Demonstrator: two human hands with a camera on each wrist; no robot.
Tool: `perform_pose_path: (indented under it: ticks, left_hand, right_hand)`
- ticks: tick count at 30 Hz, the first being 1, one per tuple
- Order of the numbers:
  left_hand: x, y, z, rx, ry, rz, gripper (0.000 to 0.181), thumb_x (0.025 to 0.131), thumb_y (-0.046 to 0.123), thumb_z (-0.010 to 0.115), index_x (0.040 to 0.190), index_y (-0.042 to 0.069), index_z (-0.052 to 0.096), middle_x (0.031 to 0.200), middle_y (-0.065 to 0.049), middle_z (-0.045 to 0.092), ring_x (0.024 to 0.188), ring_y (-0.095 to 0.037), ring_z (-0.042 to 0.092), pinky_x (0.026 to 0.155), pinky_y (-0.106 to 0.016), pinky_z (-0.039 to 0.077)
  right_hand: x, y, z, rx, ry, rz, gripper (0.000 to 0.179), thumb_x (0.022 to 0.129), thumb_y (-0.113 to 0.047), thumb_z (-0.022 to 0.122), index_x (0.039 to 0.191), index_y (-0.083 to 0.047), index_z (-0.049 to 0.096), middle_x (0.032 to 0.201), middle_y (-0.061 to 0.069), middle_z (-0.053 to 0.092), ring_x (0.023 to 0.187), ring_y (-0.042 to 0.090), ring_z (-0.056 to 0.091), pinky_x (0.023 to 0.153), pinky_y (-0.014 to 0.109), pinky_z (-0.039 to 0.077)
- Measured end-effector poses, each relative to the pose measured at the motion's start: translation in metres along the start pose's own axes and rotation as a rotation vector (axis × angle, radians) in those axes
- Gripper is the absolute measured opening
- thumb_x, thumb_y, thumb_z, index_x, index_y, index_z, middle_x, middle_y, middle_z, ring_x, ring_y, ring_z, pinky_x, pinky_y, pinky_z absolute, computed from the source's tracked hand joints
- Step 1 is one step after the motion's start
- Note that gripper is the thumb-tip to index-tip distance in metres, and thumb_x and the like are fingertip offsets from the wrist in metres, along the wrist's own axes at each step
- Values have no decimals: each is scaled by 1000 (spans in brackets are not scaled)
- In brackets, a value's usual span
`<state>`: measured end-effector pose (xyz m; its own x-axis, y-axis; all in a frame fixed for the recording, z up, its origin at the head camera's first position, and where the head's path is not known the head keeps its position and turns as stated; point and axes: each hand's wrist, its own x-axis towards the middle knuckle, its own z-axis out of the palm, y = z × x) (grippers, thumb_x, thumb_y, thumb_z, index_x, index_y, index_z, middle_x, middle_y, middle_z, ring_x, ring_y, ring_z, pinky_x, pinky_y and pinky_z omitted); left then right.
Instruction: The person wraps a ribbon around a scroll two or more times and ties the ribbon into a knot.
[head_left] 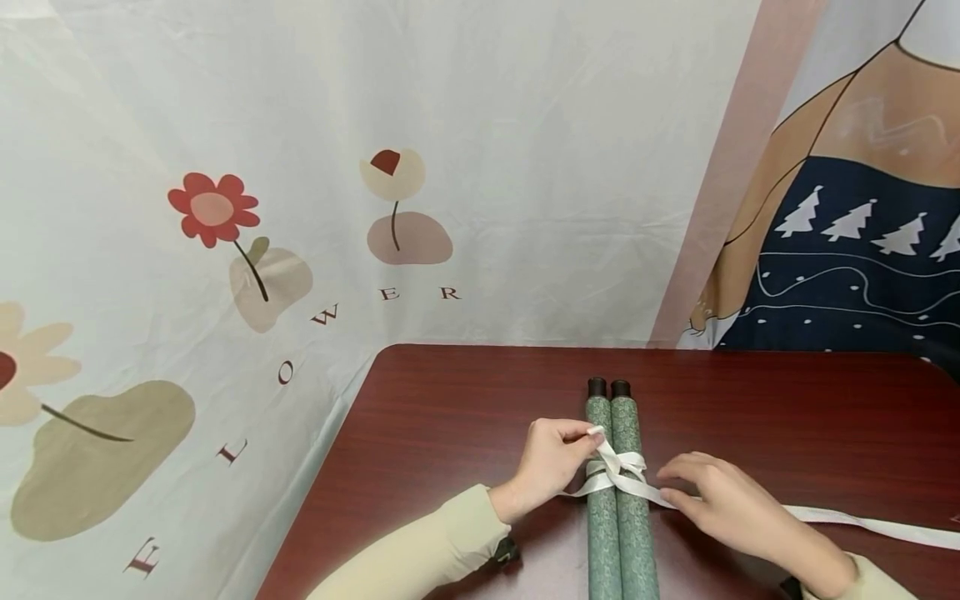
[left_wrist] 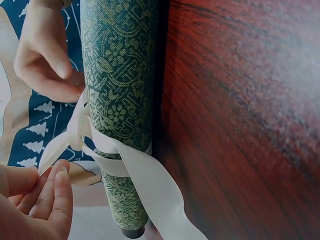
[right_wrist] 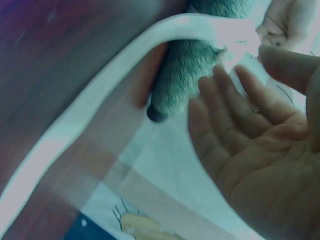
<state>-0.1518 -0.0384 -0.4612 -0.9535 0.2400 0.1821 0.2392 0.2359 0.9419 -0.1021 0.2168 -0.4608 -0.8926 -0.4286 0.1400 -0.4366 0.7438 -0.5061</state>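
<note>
Two green patterned scrolls (head_left: 636, 542) with black end knobs (head_left: 597, 387) lie side by side on the table. A white ribbon (head_left: 632, 463) wraps round both and crosses itself on top. Thumb and fingertips of my left hand (head_left: 551, 463) pinch the ribbon's short end, left of the crossing. Close by on the right, my right hand (head_left: 726, 504) has loosely bent fingers near the long ribbon tail. In the right wrist view, the palm of that right hand (right_wrist: 265, 145) shows with fingers spread and nothing gripped, beside the ribbon (right_wrist: 95, 90).
The long ribbon tail (head_left: 862, 523) runs off to the right over the dark red wooden table (head_left: 450, 400). Behind the table and to the left hangs a pale cloth (head_left: 562, 167) printed with flowers and letters. A dark printed figure (head_left: 862, 283) fills its right part.
</note>
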Motion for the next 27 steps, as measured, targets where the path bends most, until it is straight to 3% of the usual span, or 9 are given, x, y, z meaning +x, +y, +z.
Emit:
perform_pose_path:
  ticks: [4,7,11,16,22,27]
  left_hand:
    - [0,0,1,-12,-11,-11,13,94,9,76,99,-1,83,86,-1,79,70,5,61,69,-17,53]
    - [0,1,1,-15,-12,-19,13,94,10,76,100,-1,83,86,0,79,72,5,62,69,-17,53]
    - [-1,1,0,-8,-4,-27,13,94,9,76,99,0,83,86,0,79,73,5,62,69,-17,52]
    - [-1,1,-1,-2,-3,-28,13,93,9,76,100,0,83,86,0,79,75,5,63,71,-17,53]
    - [0,0,-2,3,-4,-20,13,93,8,76,100,0,83,88,0,80,77,5,63,74,-18,54]
    - [0,-2,-3,2,-3,-19,13,93,8,76,100,0,83,88,0,79,77,4,63,74,-18,54]
  right_hand:
    - [11,1,12,83,-90,52,16,95,-22,78,109,-15,76,101,-11,71,93,10,68,73,32,56]
    - [13,6,17,171,-134,36,15,96,-17,76,110,-9,74,90,-12,68,79,5,62,65,28,51]
    - [11,14,18,268,-118,-39,4,94,-8,76,97,-11,77,79,-14,64,68,-2,50,57,23,44]
    - [6,25,15,332,-98,-137,10,92,-7,78,86,-15,79,80,-14,69,70,-4,51,56,22,44]
    - [-1,41,5,491,-222,-183,11,92,-4,76,88,-13,79,78,-16,67,67,-6,49,51,20,43]
    - [-2,50,2,610,-308,-271,13,91,1,75,92,-11,78,81,-13,67,70,-7,51,52,20,46]
